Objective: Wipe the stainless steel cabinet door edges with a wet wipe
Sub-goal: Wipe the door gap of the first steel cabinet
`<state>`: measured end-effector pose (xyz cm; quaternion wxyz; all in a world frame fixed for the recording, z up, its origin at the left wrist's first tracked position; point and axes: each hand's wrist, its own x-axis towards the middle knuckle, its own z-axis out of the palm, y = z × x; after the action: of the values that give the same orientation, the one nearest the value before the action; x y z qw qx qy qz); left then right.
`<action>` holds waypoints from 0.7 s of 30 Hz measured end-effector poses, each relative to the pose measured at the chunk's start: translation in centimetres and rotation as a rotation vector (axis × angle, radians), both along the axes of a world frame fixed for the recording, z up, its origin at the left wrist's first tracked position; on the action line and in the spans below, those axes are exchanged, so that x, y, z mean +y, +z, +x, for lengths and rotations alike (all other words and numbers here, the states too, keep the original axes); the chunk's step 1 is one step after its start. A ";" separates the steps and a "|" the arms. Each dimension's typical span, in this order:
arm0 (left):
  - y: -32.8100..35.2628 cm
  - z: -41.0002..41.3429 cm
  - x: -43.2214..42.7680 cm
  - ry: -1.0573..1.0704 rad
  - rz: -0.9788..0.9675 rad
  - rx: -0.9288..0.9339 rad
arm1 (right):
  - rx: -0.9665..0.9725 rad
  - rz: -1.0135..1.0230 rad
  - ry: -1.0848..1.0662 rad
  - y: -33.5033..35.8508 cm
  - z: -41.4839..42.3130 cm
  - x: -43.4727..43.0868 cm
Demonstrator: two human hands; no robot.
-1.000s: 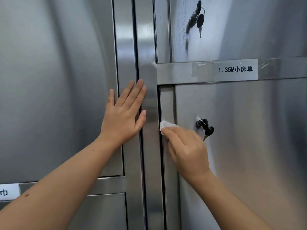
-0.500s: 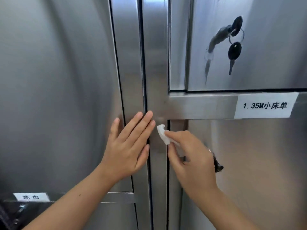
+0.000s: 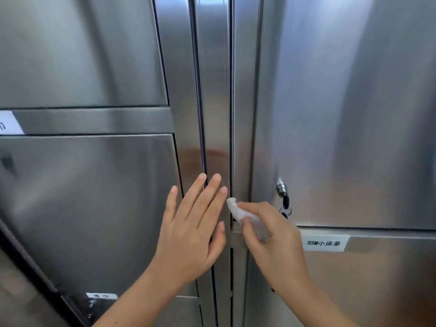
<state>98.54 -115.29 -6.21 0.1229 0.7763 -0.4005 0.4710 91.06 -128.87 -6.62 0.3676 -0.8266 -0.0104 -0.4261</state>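
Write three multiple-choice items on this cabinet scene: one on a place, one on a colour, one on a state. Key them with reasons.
1. The crumpled white wet wipe in the right hand lies against:
A. the dark vertical seam at the edge of the right stainless steel door
B. a glass pane
C. nothing, in mid-air

2. The rectangular paper label right of that hand is:
A. red
B. white
C. green

3. The left hand is:
A. fisted
B. gripping the wipe
C. flat, fingers straight

Key: 1 A, the wipe's tip meets the seam. 2 B, it is white with dark print. 3 C, its straight fingers lie on steel.
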 end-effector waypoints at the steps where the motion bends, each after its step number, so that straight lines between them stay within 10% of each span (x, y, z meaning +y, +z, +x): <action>1: 1.2 -0.6 0.0 0.025 0.023 0.028 | 0.008 -0.012 -0.002 1.1 -0.2 0.0; 21: 8.2 -9.3 11.9 0.440 -0.036 0.273 | 0.029 -0.016 0.307 10.9 -1.6 9.4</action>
<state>89.21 -103.36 2.03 0.0841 0.8988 -0.1935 0.3842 89.45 -119.47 4.26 0.4220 -0.8243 -0.1346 -0.3526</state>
